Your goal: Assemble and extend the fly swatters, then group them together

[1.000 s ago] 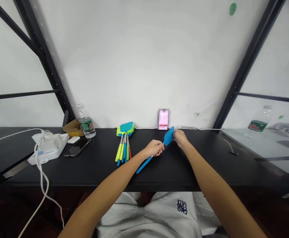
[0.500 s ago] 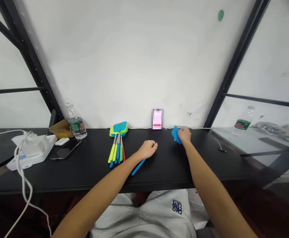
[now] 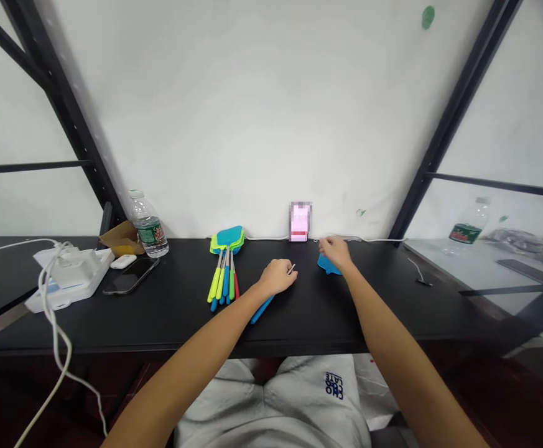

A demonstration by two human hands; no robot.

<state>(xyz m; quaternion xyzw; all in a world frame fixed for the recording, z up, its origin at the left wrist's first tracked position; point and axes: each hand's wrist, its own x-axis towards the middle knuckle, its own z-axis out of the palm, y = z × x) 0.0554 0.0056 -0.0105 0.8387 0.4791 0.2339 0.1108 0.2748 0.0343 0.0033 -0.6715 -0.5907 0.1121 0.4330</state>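
My left hand (image 3: 278, 277) is closed round a blue fly swatter handle (image 3: 262, 309), and a short bit of thin metal rod (image 3: 291, 269) sticks out past its fingers. To its right, my right hand (image 3: 335, 252) is closed over a blue fly swatter head (image 3: 329, 266), which lies low over the black tabletop; exactly where the fingers grip it is hidden. Left of my left hand lies a bunch of fly swatters (image 3: 225, 267), with blue and lime heads stacked together and yellow, blue, green and red handles pointing towards me.
A pixelated phone (image 3: 300, 222) leans against the wall, with a white cable (image 3: 266, 238) behind it. At the left are a water bottle (image 3: 151, 230), a cardboard box (image 3: 120, 239), a white case (image 3: 123, 261), a dark phone (image 3: 132, 275) and a power strip (image 3: 75, 277). Black frame posts (image 3: 439, 137) flank the desk.
My right hand has shifted slightly left, and the blue swatter head has turned from upright to flatter, below the hand. More metal rod shows at my left hand. The view has moved slightly.
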